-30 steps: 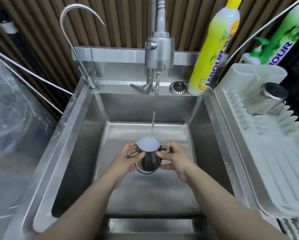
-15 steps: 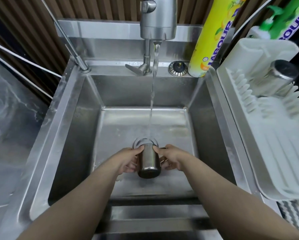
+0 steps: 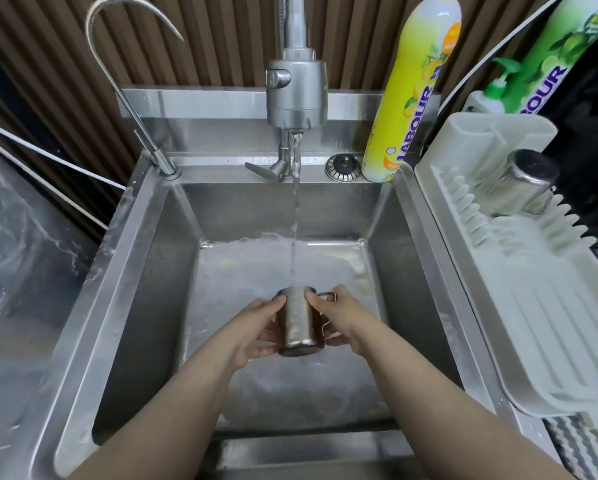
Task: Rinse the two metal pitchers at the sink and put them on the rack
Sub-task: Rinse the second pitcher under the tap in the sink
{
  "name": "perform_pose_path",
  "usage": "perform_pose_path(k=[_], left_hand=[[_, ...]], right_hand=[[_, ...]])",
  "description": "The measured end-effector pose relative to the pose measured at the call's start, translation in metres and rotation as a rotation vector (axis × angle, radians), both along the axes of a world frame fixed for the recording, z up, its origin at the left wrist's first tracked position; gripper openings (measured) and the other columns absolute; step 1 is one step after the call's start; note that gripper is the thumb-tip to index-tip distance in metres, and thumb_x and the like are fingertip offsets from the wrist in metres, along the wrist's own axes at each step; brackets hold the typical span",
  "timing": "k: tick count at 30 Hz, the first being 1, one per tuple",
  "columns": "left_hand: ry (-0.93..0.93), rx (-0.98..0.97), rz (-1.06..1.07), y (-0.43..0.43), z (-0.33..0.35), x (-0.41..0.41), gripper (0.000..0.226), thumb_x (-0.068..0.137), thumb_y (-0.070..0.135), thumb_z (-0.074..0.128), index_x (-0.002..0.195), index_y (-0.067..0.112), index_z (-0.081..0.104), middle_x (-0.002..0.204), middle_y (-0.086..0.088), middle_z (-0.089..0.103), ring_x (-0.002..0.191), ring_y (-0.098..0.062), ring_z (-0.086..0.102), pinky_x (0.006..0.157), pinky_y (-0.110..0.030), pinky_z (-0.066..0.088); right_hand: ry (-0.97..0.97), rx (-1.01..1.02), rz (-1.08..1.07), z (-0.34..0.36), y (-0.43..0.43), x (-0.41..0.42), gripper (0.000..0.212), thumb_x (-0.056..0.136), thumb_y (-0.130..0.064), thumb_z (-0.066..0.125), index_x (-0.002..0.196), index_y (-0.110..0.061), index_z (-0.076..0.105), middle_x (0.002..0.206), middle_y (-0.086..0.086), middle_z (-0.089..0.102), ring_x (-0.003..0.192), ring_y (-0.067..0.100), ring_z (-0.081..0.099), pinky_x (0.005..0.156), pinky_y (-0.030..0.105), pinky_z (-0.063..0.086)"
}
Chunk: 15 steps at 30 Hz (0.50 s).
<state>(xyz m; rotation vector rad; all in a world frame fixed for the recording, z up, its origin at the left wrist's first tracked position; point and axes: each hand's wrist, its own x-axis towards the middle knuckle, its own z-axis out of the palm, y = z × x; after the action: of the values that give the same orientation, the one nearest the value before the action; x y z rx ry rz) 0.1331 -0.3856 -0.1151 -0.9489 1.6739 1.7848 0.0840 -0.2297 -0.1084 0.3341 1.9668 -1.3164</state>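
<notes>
1. Since the earlier frames, the pitcher has been tipped away from the camera, so that its base now faces the viewer and its mouth points toward the back of the sink, where a second ago its milky opening was seen from above.
2. At the upper centre of the frame, water is seen running from the main faucet in a thin stream that lands at the pitcher's far rim.
3. A slim gooseneck tap is mounted at the upper left corner of the sink, and a drain stopper is laid on the back ledge beside a yellow detergent bottle.
4. A green detergent bottle is stood at the upper right, behind the white rack.
5. A second metal pitcher is laid upside down on the rack's upper end, well apart from the hands.
6. Nothing is placed between the hands and the rack except the sink's right wall.
7. Low at the frame's centre, the first pitcher is clasped from both sides: the left hand is wrapped around its left wall, and the right hand is closed on the handle side.
</notes>
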Motion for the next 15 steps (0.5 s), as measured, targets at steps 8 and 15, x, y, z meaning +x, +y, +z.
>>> perform_pose_path(k=[8,15], left_hand=[[0.369,0.016,0.074,-0.008,0.081,-0.033,0.027,0.092,0.037,0.055,0.115,0.024,0.055,0.094,-0.001,0.061,0.088,-0.018,0.059,0.084,-0.047,0.055],[0.610,0.021,0.065,-0.013,0.115,-0.024,0.028,0.090,0.027,0.060,0.118,0.030,0.058,0.117,-0.007,0.064,0.107,-0.014,0.063,0.076,-0.043,0.060]], right_hand=[[0.311,-0.184,-0.148,0.073,-0.013,-0.032,0.037,0.084,-0.046,0.063,0.096,-0.017,0.044,0.094,0.003,0.056,0.073,0.020,0.048,0.078,0.046,0.056],[0.479,-0.350,-0.144,0.112,-0.005,-0.023,0.021,0.087,-0.023,0.066,0.092,-0.015,0.046,0.092,0.003,0.054,0.081,0.018,0.053,0.081,0.042,0.054]])
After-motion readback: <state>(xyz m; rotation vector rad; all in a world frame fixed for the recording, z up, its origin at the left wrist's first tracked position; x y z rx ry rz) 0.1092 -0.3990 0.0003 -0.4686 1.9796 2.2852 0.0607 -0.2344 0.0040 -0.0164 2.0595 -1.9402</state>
